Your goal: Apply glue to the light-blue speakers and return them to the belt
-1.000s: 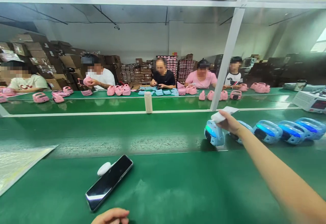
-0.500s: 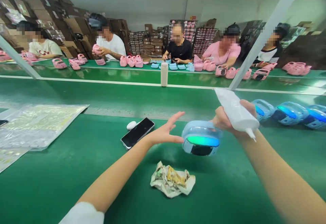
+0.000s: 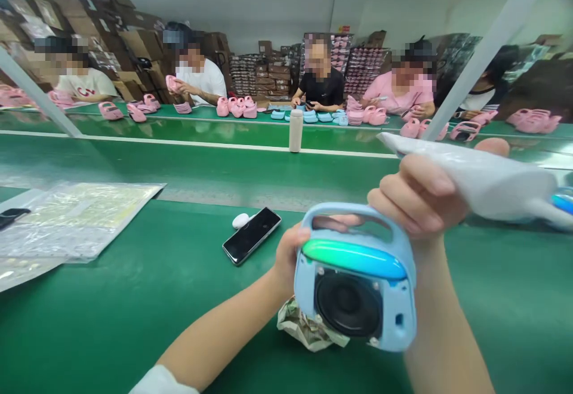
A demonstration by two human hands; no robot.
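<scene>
In the head view, a light blue plastic speaker with a carry handle and a glowing green-blue light strip (image 3: 356, 286) is held up in the air above the green tabletop (image 3: 111, 316), close to the camera. Its round black driver faces the camera, its handle is on top, and its long axis runs left to right.

The left hand (image 3: 290, 258) grips the speaker's left side, fingers curled behind the body and showing through the handle opening. The right hand (image 3: 414, 200) sits at the speaker's upper right corner, its fingers (image 3: 403, 194) closed around a white plastic squeeze tube (image 3: 481, 179). The tube lies nearly level, with its flat end pointing left and its narrow end to the right.

Just below the speaker, a crumpled paper wad (image 3: 307, 328) lies on the tabletop. To the speaker's left lies a black smartphone (image 3: 252, 235), with a small white oval case (image 3: 240, 220) touching its far end. Further left are clear plastic bags (image 3: 76, 218). Beyond the speaker stands a white cylindrical bottle (image 3: 295, 131), and behind it other people sit among pink speakers (image 3: 235, 107).
</scene>
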